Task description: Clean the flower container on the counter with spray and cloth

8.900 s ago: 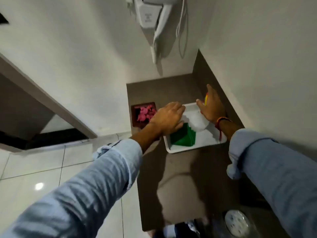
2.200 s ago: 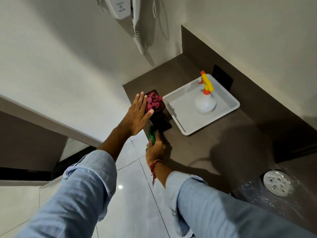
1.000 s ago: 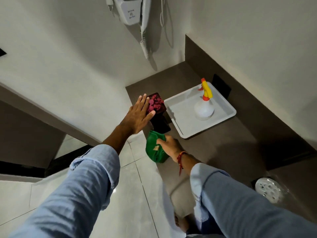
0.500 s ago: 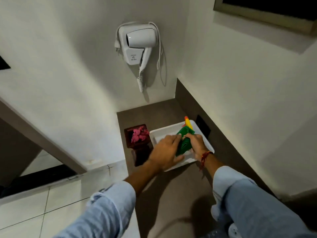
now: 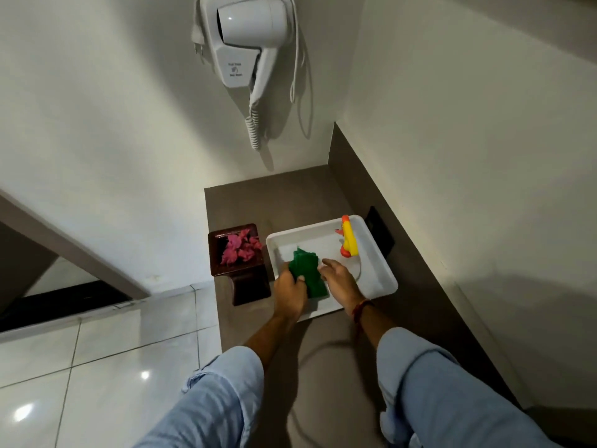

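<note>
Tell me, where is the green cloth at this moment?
In the head view the green cloth lies in the white tray, between the left hand and right hand, right of the flower container.

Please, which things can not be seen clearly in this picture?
- Spray bottle body: head view, the right hand hides most of it.
- Green cloth: left hand covers its near part.
- Hair dryer label: too small to read.
- Flower container base: in shadow.
</note>
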The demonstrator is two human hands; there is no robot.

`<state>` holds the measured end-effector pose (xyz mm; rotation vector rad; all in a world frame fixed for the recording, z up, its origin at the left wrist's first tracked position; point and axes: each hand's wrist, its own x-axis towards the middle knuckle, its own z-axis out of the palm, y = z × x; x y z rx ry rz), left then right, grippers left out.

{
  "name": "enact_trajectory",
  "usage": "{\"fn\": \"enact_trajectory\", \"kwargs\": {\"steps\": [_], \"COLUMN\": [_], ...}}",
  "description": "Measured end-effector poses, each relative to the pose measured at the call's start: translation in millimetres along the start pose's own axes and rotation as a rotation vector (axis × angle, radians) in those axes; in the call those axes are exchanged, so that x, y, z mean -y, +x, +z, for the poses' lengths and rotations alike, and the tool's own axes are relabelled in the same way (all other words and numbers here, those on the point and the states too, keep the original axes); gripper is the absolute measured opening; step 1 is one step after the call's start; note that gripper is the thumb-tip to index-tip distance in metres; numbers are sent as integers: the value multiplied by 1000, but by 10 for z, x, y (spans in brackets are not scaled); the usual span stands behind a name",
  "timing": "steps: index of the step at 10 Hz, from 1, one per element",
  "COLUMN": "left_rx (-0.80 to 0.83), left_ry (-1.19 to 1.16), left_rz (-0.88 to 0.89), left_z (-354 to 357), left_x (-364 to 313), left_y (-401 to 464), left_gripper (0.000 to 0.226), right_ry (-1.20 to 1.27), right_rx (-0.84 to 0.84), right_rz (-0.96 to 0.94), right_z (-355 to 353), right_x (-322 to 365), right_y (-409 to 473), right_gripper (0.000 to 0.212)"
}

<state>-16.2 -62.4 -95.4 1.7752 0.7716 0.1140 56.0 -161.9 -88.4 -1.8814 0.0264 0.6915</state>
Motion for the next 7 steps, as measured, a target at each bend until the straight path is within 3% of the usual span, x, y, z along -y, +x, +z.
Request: {"fn": "enact_trajectory", "kwargs": {"steps": [1,2,4,5,6,7], "left_rx": [-76,-35,-17,-44,-3,54], "left_ry": [-27,135,501,787,864,930], "left_rz": [-150,-95,-2,123,252,479], "left_z": [8,39,68,-3,-105,-255], "left_x": [35,23,-6,-20,-48,-77], "left_y": [93,82,22,-92,-268,-455], "left_gripper": [38,24,42,60,67,62], "right_ry": [-153,-334,-477,-521,-468,-425], "right_rx": [43,105,123,144,108,65], "right_rz": [-36,-107,-114,-118,-122,-261], "right_z": [106,238,221,201,175,160], "right_x": [15,-59,-168,-154,-17,184], "right_y": [103,79,-17,-85,-212,-351], "right_gripper": [43,45,46,43,39,39]}}
